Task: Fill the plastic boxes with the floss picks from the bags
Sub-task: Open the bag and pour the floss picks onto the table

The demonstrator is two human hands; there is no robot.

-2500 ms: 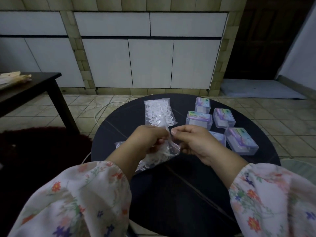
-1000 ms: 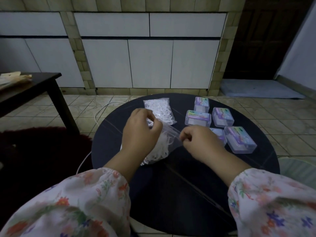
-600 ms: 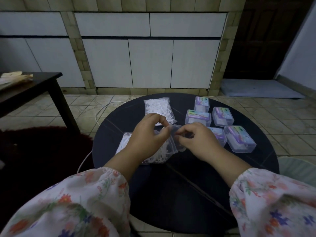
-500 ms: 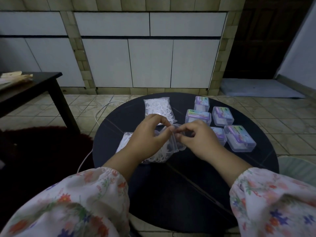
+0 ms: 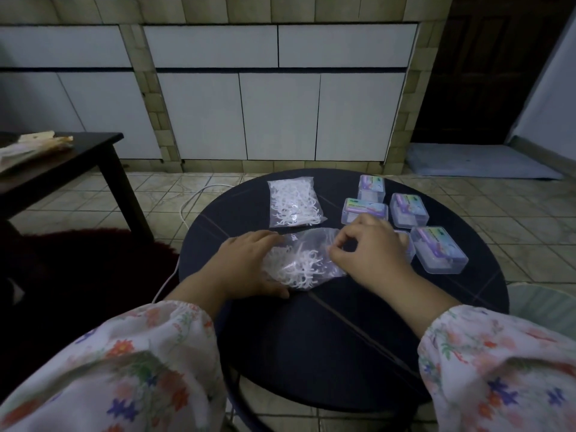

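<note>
A clear bag of white floss picks [image 5: 304,265] lies on the round black table [image 5: 311,344] between my hands. My left hand [image 5: 246,266] rests flat on the bag's left end, fingers stretched out. My right hand [image 5: 371,254] has its fingers curled, and thumb and forefinger pinch the bag's right end. A second, full bag of floss picks [image 5: 294,202] lies just beyond. Several clear plastic boxes with purple labels [image 5: 439,249] stand shut at the right; my right hand partly hides one of them.
A dark side table [image 5: 62,163] with papers stands at the left. A white cable [image 5: 187,207] runs over the tiled floor beside a dark red rug [image 5: 78,260]. A pale bin [image 5: 542,307] sits by the table's right edge. White cabinets line the back wall.
The bag has come down from the air onto the table. My left hand has let go of its mouth and flattened onto the bag's left end. My right hand stays at its right end.
</note>
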